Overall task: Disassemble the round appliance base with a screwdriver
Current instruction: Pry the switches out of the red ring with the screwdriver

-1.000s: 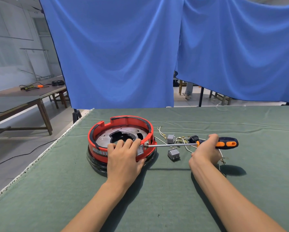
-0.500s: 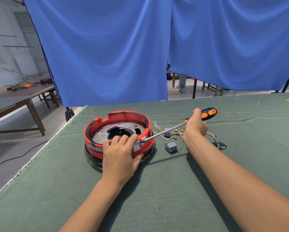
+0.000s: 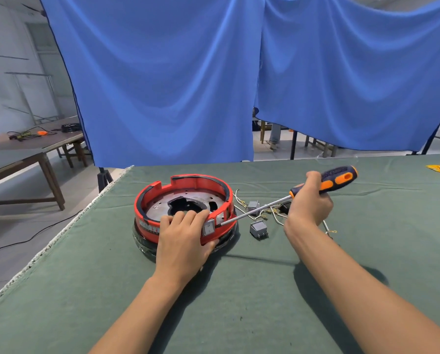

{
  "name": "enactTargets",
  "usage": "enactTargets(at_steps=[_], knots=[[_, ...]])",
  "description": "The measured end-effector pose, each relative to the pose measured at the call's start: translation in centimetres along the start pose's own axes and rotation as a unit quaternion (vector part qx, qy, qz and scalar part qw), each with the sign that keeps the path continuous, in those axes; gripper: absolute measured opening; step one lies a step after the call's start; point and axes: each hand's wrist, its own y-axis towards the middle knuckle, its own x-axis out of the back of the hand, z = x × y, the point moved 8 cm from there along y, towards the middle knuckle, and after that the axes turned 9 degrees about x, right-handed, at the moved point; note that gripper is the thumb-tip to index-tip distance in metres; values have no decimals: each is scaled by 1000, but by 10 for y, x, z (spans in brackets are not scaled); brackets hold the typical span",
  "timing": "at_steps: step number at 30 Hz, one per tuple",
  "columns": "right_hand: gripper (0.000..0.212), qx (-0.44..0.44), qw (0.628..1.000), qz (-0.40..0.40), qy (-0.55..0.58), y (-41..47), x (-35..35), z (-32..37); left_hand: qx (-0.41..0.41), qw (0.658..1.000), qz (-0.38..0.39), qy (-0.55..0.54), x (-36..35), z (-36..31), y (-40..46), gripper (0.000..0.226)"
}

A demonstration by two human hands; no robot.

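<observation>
The round appliance base (image 3: 188,185) has a red outer ring, a grey metal plate inside and a black bottom. It stands on the green table cloth (image 3: 239,302). My left hand (image 3: 185,238) grips its near rim, fingers hooked over the edge and thumb under the ring. My right hand (image 3: 309,208) holds the screwdriver (image 3: 338,178) by its black and orange handle. The handle points up and to the right. Its steel shaft slants down to the left, and the tip meets the ring's right side beside a small white switch (image 3: 208,228).
Loose grey switches (image 3: 258,229) and wires with yellow terminals (image 3: 267,213) lie right of the base. A small yellow object (image 3: 435,167) lies at the far right. Blue curtains (image 3: 213,72) hang behind the table. The table's left edge drops to the floor; wooden benches (image 3: 22,152) stand further left.
My right hand has lifted the screwdriver handle from level to slanted up and to the right, with the tip staying at the ring's side. My left hand keeps its hold on the rim.
</observation>
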Motion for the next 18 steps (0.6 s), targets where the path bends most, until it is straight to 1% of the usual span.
enactTargets(at_steps=[4,8,13,18], knots=[[30,-33,999,-15,18,-2,2,-6,-5,1000,-9,-11,1,-1,-1,61],[30,-26,1000,11,-11,4,-21,-4,-9,1000,-20,-16,3,-1,-2,62],[33,-7,993,87,-80,11,-66,-2,-14,999,-19,-21,3,-1,0,61],[31,-2,976,174,-128,4,-112,-9,-30,999,-25,-18,4,-2,-1,61]])
